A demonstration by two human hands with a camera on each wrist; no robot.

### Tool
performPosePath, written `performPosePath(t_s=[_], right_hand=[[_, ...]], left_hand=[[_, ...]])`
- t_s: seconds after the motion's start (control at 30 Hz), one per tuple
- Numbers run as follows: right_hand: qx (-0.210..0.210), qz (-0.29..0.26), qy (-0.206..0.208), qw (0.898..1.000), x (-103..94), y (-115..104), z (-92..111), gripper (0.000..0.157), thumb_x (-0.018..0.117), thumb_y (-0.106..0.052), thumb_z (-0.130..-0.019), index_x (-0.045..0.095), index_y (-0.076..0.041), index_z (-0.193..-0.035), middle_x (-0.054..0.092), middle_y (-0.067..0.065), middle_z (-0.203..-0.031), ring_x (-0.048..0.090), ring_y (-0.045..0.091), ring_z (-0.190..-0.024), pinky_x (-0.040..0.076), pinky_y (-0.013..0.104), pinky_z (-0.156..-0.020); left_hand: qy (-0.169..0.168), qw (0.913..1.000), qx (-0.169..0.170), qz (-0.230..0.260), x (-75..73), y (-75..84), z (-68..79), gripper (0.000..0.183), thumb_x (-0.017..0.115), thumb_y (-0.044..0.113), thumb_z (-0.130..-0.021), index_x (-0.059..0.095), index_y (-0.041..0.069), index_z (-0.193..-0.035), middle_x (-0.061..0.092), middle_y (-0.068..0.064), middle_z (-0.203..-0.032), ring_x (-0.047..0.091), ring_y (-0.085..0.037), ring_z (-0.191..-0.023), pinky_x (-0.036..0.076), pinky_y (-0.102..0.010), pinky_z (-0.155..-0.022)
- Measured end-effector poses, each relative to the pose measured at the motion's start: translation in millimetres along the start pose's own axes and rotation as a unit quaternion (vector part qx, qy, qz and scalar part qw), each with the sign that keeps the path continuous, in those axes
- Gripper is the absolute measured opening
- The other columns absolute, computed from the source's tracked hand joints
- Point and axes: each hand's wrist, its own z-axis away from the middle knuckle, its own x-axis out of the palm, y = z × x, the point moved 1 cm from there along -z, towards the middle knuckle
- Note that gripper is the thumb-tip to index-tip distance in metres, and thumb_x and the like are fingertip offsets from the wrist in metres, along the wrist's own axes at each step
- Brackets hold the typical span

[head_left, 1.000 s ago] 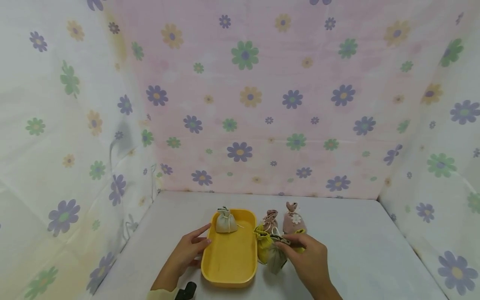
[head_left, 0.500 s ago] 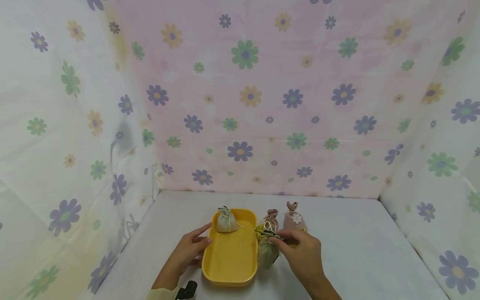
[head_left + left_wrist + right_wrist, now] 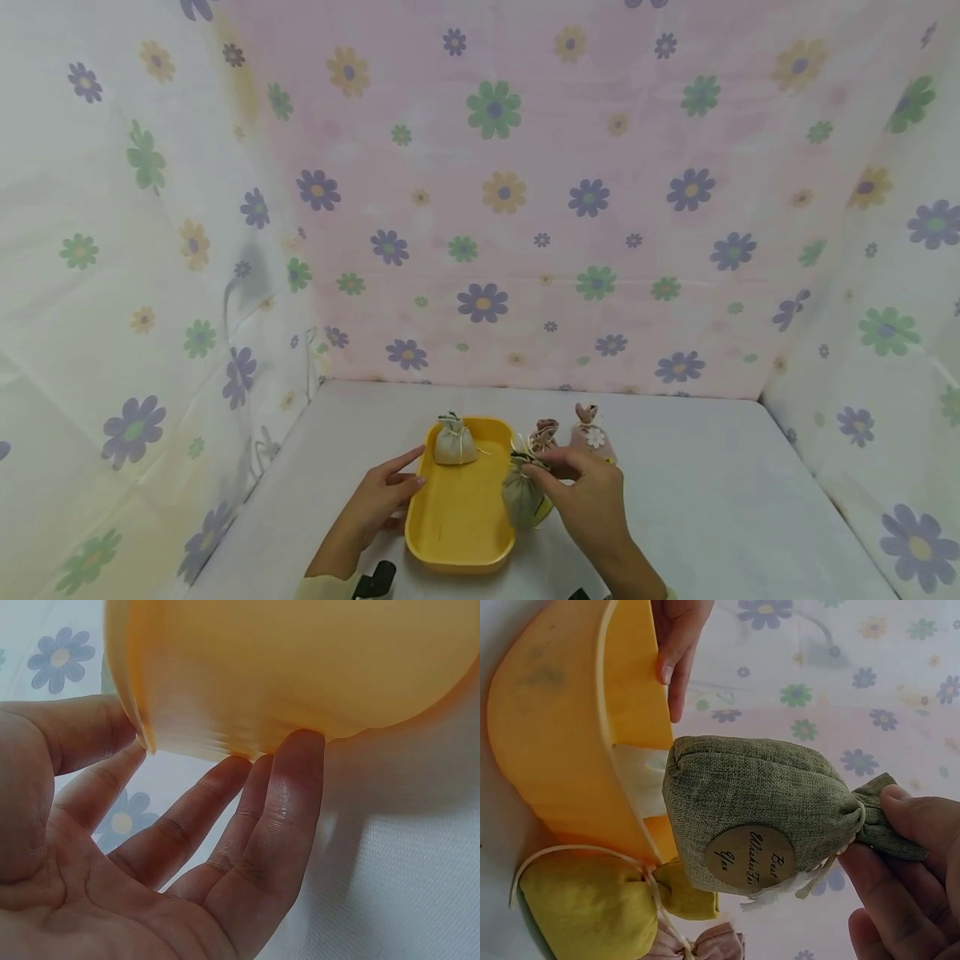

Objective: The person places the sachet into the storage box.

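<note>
My right hand (image 3: 588, 496) pinches the gathered neck of a grey-green drawstring pouch (image 3: 522, 496), whose body overlaps the right rim of a yellow tray (image 3: 450, 546) in the head view. The right wrist view shows a round "Best Wishes For You" label (image 3: 750, 856) on this pouch. At the tray's left side, my left hand (image 3: 381, 496) grips the rim between thumb and index finger. Its other fingers (image 3: 296, 787) rest against the tray's outer wall. A pale drawstring pouch (image 3: 454, 446) stands inside the tray's far left corner.
Right of the tray are a yellow pouch (image 3: 589, 907), mostly hidden in the head view, and two pink pouches, one nearer (image 3: 546, 432) and one with a white flower (image 3: 595, 437). Flowered cloth walls (image 3: 540, 350) enclose the white table (image 3: 712, 500) behind and at both sides.
My right hand has carried the grey-green pouch left, from among the other pouches to the tray's right rim, now covering most of the yellow pouch. The left hand and tray stay almost in place.
</note>
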Motion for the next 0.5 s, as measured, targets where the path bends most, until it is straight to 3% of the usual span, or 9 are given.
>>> performPosePath(t_s=[0.3,0.5], right_hand=[[-0.016,-0.013,-0.01,1.0,7.2,-5.7,-7.9,0.019,0.093,-0.022,-0.077,0.08,-0.025,-0.091,0.074,-0.016,-0.087,0.07,0.002,-0.072,0.061,0.022,-0.065],[-0.004,-0.02,-0.022,1.0,14.0,-9.8,-11.9,0.017,0.092,-0.023,-0.079,0.08,-0.025,-0.092,0.073,-0.013,-0.088,0.07,0.002,-0.071,0.061,0.022,-0.064]], left_hand=[[0.002,1.0,0.002,0.001,0.9,-1.1,-1.2,0.062,0.072,0.028,-0.099,0.049,0.031,-0.156,0.066,-0.018,-0.134,0.073,-0.022,-0.095,0.065,-0.044,-0.07],[0.0,1.0,0.004,0.003,1.0,-0.4,0.5,0.061,0.071,0.028,-0.099,0.048,0.031,-0.156,0.066,-0.018,-0.134,0.073,-0.022,-0.094,0.065,-0.044,-0.07]])
